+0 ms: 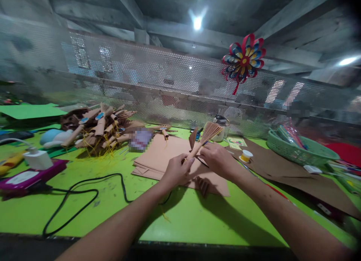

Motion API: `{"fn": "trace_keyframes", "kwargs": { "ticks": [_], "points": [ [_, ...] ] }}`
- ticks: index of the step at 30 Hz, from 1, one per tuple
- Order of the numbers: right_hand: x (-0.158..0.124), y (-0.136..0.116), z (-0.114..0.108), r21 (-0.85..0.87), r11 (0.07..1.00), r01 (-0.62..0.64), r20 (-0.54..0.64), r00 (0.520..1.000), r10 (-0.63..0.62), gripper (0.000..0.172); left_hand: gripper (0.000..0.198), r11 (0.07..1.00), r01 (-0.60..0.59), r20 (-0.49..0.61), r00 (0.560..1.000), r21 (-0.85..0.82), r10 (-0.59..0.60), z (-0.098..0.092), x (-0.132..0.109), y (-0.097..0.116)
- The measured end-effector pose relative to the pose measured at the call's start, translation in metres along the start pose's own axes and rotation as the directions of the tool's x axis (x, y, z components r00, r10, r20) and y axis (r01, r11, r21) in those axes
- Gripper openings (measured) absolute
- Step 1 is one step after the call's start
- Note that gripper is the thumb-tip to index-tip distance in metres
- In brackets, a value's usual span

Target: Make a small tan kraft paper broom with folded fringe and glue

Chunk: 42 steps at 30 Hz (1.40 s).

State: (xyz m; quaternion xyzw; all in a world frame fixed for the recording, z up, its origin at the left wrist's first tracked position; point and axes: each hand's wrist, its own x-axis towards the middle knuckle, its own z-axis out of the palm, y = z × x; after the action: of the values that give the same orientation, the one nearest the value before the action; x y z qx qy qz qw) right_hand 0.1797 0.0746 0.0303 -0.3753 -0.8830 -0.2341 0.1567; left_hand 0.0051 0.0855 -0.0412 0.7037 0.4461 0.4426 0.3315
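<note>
A brown paper craft shaped like a small broom (211, 132), with a rolled tube handle and a fanned, pleated top, is held up tilted over the stack of brown paper sheets (158, 150). My left hand (177, 170) is closed around the lower end of its handle. Against the base of the fan, my right hand (218, 159) has its fingers curled; what they pinch is hidden. A thin dark strip shows below the right fingers. One folded brown paper piece (203, 186) lies on the sheets under my hands.
Similar paper crafts with yellow strings (105, 131) are piled at left. A purple power strip (31, 178) with a white plug and black cable (97, 191) lies nearer. At right are a green basket (301, 148), a yellow-white spool (246, 156) and a large brown sheet (282, 167). A jar (221, 129) stands behind.
</note>
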Motion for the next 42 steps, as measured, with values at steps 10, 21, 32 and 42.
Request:
{"fn": "trace_keyframes", "kwargs": {
  "ticks": [10, 21, 32, 42],
  "points": [
    [-0.004, -0.001, -0.006, -0.046, 0.997, 0.059, -0.039, 0.997, -0.061, 0.022, 0.039, 0.997, -0.027, 0.023, 0.999, 0.071, 0.025, 0.0, -0.002, 0.002],
    [-0.006, -0.007, -0.01, -0.118, 0.992, 0.04, -0.118, 0.992, -0.053, 0.02, 0.04, 0.999, -0.048, 0.05, 0.998, 0.018, 0.047, 0.002, -0.003, -0.003],
    [-0.009, -0.007, -0.009, -0.128, 0.991, 0.027, -0.115, 0.992, -0.042, 0.02, 0.039, 0.995, -0.07, 0.051, 0.996, 0.07, 0.066, 0.001, -0.003, -0.002],
    [-0.009, -0.011, -0.003, -0.126, 0.992, 0.013, -0.119, 0.992, -0.028, 0.022, 0.043, 0.957, -0.077, -0.024, 0.996, 0.28, 0.087, -0.002, -0.008, 0.008]
  ]
}}
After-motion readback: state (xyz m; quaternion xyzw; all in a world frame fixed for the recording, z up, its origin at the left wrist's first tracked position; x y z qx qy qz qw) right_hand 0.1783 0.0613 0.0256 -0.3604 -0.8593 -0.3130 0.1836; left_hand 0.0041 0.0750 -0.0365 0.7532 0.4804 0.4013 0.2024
